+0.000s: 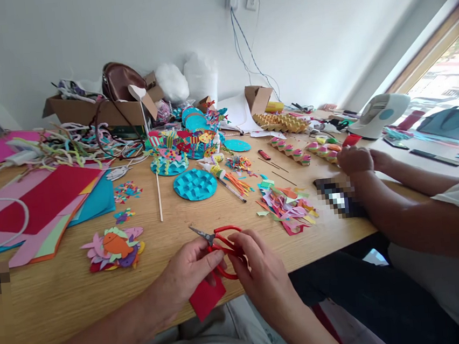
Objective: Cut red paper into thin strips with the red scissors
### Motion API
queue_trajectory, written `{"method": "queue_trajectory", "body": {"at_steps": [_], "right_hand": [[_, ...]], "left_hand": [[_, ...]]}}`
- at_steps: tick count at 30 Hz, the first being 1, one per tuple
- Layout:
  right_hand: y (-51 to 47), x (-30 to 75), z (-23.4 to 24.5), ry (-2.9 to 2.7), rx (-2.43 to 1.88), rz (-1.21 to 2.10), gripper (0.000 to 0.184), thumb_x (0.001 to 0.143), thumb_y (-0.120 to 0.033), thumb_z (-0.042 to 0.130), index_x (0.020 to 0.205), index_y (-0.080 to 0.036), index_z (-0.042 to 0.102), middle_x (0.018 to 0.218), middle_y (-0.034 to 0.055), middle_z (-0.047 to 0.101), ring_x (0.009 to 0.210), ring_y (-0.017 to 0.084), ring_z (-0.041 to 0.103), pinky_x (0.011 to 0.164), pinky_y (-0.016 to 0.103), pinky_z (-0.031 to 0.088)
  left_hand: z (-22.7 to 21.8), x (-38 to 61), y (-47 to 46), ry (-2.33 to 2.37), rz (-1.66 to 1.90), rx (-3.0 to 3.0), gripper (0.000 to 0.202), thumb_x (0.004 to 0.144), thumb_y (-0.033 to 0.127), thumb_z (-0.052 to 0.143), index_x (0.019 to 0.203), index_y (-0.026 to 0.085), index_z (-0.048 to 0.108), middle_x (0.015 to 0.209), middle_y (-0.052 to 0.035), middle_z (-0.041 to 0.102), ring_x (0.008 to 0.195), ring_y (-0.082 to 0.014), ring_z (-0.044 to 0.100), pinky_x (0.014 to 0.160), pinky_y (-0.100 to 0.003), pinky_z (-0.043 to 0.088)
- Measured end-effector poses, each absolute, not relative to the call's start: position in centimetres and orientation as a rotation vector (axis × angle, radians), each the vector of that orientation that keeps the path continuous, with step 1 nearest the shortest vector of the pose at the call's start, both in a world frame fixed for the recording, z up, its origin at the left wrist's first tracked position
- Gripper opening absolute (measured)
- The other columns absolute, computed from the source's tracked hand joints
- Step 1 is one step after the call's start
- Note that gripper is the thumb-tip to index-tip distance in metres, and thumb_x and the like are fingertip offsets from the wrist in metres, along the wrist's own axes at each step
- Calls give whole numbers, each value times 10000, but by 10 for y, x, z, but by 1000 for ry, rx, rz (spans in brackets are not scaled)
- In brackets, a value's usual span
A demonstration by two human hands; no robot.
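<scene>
Near the table's front edge, my right hand point(258, 264) is closed on the red handles of a pair of scissors point(224, 248). The dark blades point up and left, over my left hand. My left hand point(198, 266) pinches a piece of red paper point(207, 298), which hangs down past the table edge, its upper part hidden by my fingers. To the left lies a pile of cut paper fish point(117, 247), an orange one on top. Beyond the scissors rests a round blue honeycomb-textured disc point(195, 184). A heap of paper scraps point(287, 204) lies to the right.
Stacked coloured paper point(42, 206) covers the table's left side. Glue bottles point(213, 168), a pen point(231, 189) and fish-decorated crafts point(186, 143) stand in the middle. Another person's hands point(356, 160) work at right, near a phone point(339, 196). A cardboard box point(97, 111) is behind.
</scene>
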State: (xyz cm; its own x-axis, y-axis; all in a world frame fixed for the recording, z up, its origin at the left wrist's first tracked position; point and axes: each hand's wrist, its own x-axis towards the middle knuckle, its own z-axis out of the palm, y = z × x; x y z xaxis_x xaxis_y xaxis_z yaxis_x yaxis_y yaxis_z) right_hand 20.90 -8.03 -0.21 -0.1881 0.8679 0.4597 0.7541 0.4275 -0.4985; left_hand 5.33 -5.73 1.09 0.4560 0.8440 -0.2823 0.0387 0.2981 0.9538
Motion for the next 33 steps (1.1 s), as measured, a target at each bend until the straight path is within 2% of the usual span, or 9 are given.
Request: {"method": "queue_trajectory", "body": {"at_steps": [4, 9, 12, 16, 20, 26, 28, 30, 33], "right_hand": [[-89, 203, 5, -1961, -1222, 139, 185, 825, -111, 462, 982, -200, 505, 899, 72, 574, 815, 183, 564, 692, 294, 483], [-97, 195, 11, -2006, -1080, 209, 225, 844, -88, 450, 1013, -201, 548, 921, 71, 619, 829, 166, 569, 733, 286, 479], [-96, 193, 8, -1967, -1090, 190, 237, 835, -71, 455, 1017, -178, 564, 941, 86, 632, 855, 178, 571, 753, 306, 480], [-94, 193, 8, -1928, -1139, 218, 249, 838, -79, 449, 1014, -184, 590, 946, 87, 643, 846, 181, 576, 738, 308, 490], [-96, 194, 12, -1888, -1193, 337, 260, 853, -123, 450, 1064, -189, 588, 1003, 84, 645, 916, 178, 576, 794, 293, 475], [-101, 195, 16, -1706, -1249, 700, 243, 876, -245, 449, 1071, -193, 584, 992, 70, 640, 892, 167, 590, 761, 242, 460], [-99, 196, 16, -1609, -1203, 839, 238, 872, -300, 454, 1008, -179, 607, 905, 56, 649, 826, 164, 592, 709, 230, 457], [-96, 198, 13, -1456, -1161, 985, 240, 852, -349, 481, 875, -163, 631, 780, 30, 631, 736, 149, 575, 648, 217, 444], [-94, 198, 6, -1121, -1073, 1223, 232, 785, -387, 576, 758, -163, 628, 678, -4, 592, 619, 116, 534, 574, 205, 426]], "left_hand": [[8, 53, -54, 1016, 738, 1120, 270, 739, 412, 551, 678, 149, 541, 604, 0, 592, 509, -114, 516, 526, -242, 413], [6, 51, -53, 1004, 790, 1216, 258, 750, 413, 533, 677, 167, 512, 531, 35, 541, 463, -106, 501, 469, -222, 397], [5, 50, -53, 1018, 802, 1333, 255, 787, 405, 492, 692, 169, 502, 549, 37, 524, 476, -103, 496, 467, -215, 397], [6, 50, -56, 1007, 779, 1400, 230, 816, 389, 461, 806, 167, 522, 611, 37, 511, 491, -89, 465, 460, -199, 388], [11, 52, -60, 998, 810, 1405, 216, 827, 370, 446, 871, 174, 524, 658, 26, 516, 525, -90, 464, 483, -193, 400], [14, 54, -67, 1036, 785, 1537, 230, 828, 381, 430, 896, 186, 532, 687, -4, 562, 566, -124, 521, 525, -223, 439], [11, 55, -68, 1035, 795, 1592, 243, 826, 380, 439, 928, 188, 547, 712, -12, 580, 638, -144, 552, 590, -236, 456], [7, 56, -68, 1007, 782, 1639, 287, 823, 376, 456, 1034, 202, 542, 705, -3, 583, 687, -156, 566, 628, -236, 460], [3, 59, -67, 938, 709, 1632, 399, 832, 368, 448, 1207, 233, 456, 657, 25, 568, 590, -136, 548, 559, -221, 455]]}}
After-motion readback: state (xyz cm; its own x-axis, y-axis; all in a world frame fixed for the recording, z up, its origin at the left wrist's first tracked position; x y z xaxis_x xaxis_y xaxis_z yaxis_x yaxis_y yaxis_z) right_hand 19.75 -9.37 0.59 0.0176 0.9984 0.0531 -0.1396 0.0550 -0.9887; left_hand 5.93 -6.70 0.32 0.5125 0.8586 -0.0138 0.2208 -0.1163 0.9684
